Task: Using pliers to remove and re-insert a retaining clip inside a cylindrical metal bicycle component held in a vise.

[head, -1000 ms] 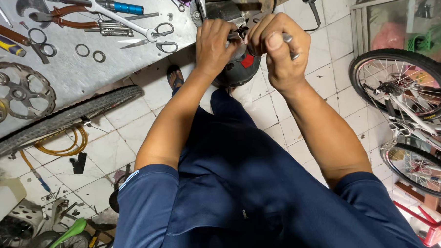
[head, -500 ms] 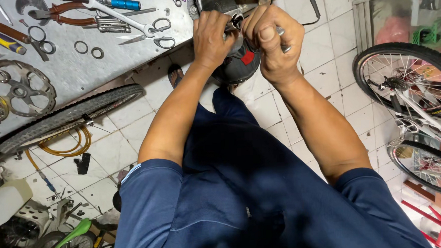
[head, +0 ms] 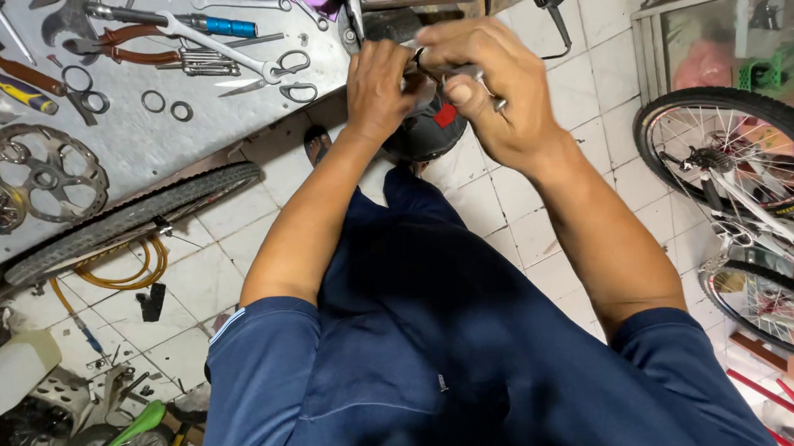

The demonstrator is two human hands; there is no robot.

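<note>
Both hands have dropped lower; left hand (head: pixel 382 92) cups the black part (head: pixel 424 130), right hand (head: pixel 489 92) grip pinching a metal tool (head: pixel 471 73).

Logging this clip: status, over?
Left hand and right hand both gripping small metal part. Black round part beneath. Nothing obstructing.

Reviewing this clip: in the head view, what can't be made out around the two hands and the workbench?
- Small metal part: mostly wrapped by the right hand and left hand; its kind cannot be told.
- Dark round object with a red patch: upper half hidden behind both hands.
- Tools on the grey workbench: cut off by the top edge.
- Bicycle wheel: cropped by the right edge.
</note>
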